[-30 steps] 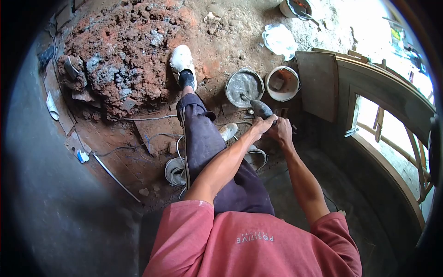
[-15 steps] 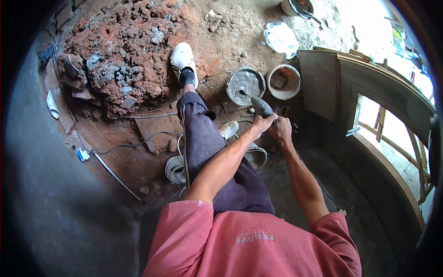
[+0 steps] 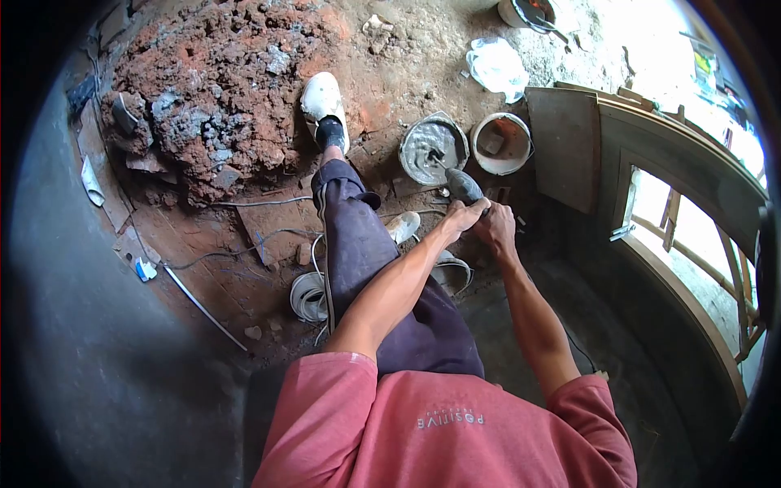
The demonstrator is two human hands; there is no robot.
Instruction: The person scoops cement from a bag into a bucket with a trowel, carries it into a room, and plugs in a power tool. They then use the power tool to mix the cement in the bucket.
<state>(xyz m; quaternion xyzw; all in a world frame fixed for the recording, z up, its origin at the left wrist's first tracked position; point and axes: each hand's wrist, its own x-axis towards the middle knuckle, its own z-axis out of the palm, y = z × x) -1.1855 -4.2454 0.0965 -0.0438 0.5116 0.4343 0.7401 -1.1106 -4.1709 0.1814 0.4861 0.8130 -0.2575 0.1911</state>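
Observation:
A dark handheld power drill [image 3: 464, 187] slants down to the left, a mixing paddle [image 3: 436, 156] at its end. The paddle sits in wet grey cement mix [image 3: 421, 145] in a round bucket [image 3: 402, 154]. My left hand [image 3: 467, 217] is closed around the drill's body from the left. Wrapped on the rear of the drill is my right hand [image 3: 495, 228], close beside the left. The exact finger positions on the handle are partly hidden.
A second bucket [image 3: 527, 154] with a chunk inside adjoins the first. A clear plastic bag [image 3: 496, 67] and a third bucket [image 3: 506, 15] lie farther off. Rubble [image 3: 220, 106] is heaped left. Coiled white cable [image 3: 307, 298] lies by my leg; a wooden frame [image 3: 618, 146] stands right.
The paddle shows more above the cement, and the cement surface has swirled into a different pattern. Both hands stay on the drill, shifted very slightly.

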